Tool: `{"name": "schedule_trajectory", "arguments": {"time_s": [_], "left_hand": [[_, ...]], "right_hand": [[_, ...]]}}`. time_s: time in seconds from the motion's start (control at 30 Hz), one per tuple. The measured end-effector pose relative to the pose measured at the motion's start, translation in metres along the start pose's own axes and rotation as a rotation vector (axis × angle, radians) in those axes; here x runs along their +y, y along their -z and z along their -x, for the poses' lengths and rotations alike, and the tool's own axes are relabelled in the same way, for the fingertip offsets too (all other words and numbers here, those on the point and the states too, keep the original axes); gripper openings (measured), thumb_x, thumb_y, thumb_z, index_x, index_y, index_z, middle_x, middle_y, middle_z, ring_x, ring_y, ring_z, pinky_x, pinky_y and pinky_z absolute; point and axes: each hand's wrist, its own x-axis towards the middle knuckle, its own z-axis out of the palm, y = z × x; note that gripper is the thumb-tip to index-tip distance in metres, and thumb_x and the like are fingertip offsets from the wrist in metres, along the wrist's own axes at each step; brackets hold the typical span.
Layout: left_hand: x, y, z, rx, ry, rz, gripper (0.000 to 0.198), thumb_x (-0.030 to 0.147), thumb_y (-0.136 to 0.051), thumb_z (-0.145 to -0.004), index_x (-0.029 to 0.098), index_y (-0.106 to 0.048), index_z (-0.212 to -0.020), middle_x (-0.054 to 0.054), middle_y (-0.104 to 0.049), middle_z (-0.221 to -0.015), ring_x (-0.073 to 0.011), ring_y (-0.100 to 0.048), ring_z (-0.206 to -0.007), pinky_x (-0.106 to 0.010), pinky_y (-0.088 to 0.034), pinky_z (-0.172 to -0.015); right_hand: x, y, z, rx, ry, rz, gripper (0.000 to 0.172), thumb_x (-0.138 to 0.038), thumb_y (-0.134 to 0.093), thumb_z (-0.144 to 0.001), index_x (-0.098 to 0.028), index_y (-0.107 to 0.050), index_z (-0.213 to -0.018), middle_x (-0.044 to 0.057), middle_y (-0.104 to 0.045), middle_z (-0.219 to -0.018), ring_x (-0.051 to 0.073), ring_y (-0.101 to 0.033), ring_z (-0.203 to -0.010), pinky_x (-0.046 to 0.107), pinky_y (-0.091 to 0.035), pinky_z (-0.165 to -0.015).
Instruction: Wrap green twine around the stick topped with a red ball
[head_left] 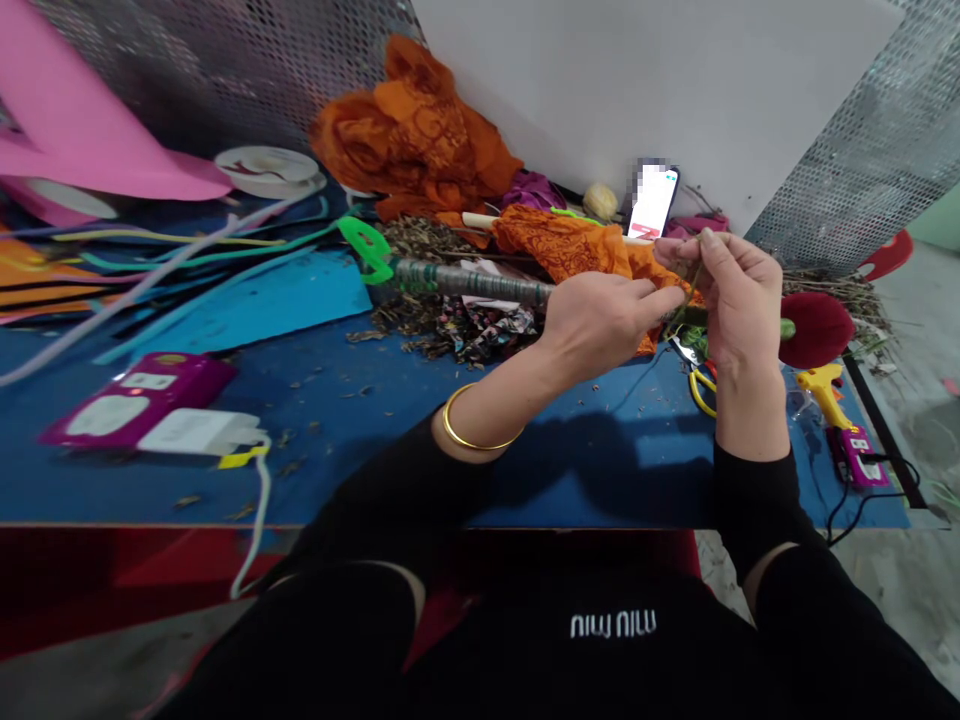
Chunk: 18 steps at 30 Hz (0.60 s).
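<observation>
Where left hand (600,325) meets right hand (739,290), green stem (691,280) sits pinched between.

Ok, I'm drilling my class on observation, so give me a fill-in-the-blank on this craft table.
The bangle by the left hand is ___.
That hand and the right hand pinch a thin stem above the ___ table.
The glue gun is ___.
Missing: gold, blue, yellow.
</observation>
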Motion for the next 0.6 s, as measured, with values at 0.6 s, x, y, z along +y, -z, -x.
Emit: {"name": "schedule_trajectory", "arguments": {"time_s": [0.6], "left_hand": [[-0.036,0.028,-0.001,-0.078,0.292,0.168,0.037,0.031,-0.055,-0.100,0.036,-0.079,-0.127,-0.002,-0.083,-0.113,-0.0226,-0.074,-0.091,-0.034,-0.045,-0.067]], "right_hand": [[-0.045,0.040,0.006,-0.044,-0.039,0.101,0.020,-0.037,-0.080,-0.084,-0.025,-0.070,-0.072,0.002,-0.076,-0.086,0.009,-0.058,-0.054,0.028,-0.047,-0.048]]}}
